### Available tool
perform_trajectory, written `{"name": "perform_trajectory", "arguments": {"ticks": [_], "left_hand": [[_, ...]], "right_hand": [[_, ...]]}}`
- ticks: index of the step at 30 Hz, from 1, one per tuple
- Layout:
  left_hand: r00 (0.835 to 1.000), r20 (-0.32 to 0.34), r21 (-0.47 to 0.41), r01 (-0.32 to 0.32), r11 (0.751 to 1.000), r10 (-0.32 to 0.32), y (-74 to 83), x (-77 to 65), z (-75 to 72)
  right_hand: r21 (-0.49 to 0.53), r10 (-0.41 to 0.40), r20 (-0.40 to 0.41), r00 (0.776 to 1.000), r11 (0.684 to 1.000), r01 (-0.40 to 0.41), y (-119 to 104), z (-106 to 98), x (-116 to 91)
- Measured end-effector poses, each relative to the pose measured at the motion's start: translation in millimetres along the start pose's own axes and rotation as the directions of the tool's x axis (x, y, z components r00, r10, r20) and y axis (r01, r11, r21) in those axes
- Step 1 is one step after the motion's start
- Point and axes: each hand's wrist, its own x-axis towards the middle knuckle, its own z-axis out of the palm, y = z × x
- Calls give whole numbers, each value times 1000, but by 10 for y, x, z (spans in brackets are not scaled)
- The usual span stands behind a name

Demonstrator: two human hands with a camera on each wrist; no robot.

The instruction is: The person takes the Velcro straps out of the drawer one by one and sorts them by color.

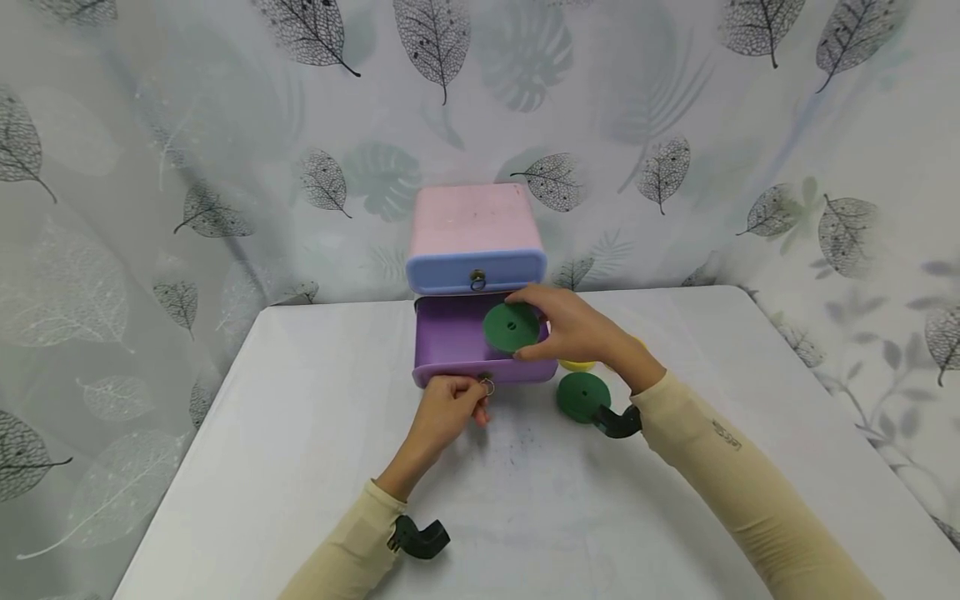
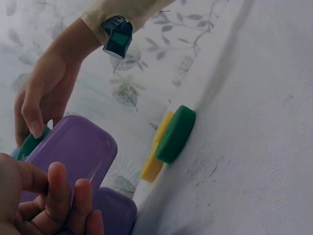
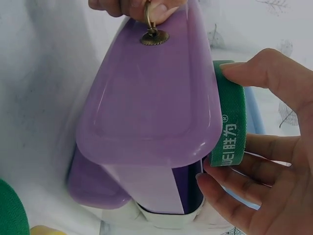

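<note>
My right hand [image 1: 573, 325] grips a green roll of tape [image 1: 512, 327] by its edge, thumb on one side and fingers on the other. The roll is over the pulled-out purple drawer [image 1: 450, 333], and white lettering shows on its woven band in the right wrist view. At the drawer's front, my left hand [image 1: 447, 408] pinches the brass ring pull [image 3: 147, 13] between thumb and fingers. This drawer belongs to a small cabinet with a pink top [image 1: 472, 218] and a blue upper drawer [image 1: 450, 273], which is closed.
To the right of the drawer, another green roll [image 1: 577, 396] lies on the white table [image 1: 315, 467]. Beside it is a yellow roll [image 2: 152, 169], partly hidden. Below the open drawer is a second purple drawer front [image 3: 95, 188]. A leaf-patterned curtain [image 1: 247, 150] hangs behind the table.
</note>
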Motion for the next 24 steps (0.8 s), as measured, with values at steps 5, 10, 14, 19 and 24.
{"name": "perform_trajectory", "arguments": {"ticks": [5,10,14,19,24], "left_hand": [[1000,3,-2,-1,1000,1,12,-6,1],[1000,-1,-3,0,1000,0,16,-10,6],[1000,-18,-4,13,1000,-13,23,-10,19],[999,-23,6,28,1000,-28,83,-24,29],[1000,-11,-15,19,1000,-20,277,-99,22]], "right_hand": [[6,16,6,1000,1000,-16,11,-24,-48],[24,52,5,999,998,-52,22,-66,-101],[34,68,-4,998,997,-68,38,-91,-134],[34,70,-8,998,997,-70,74,-112,-190],[36,95,-14,995,995,-94,107,-150,-263]]}}
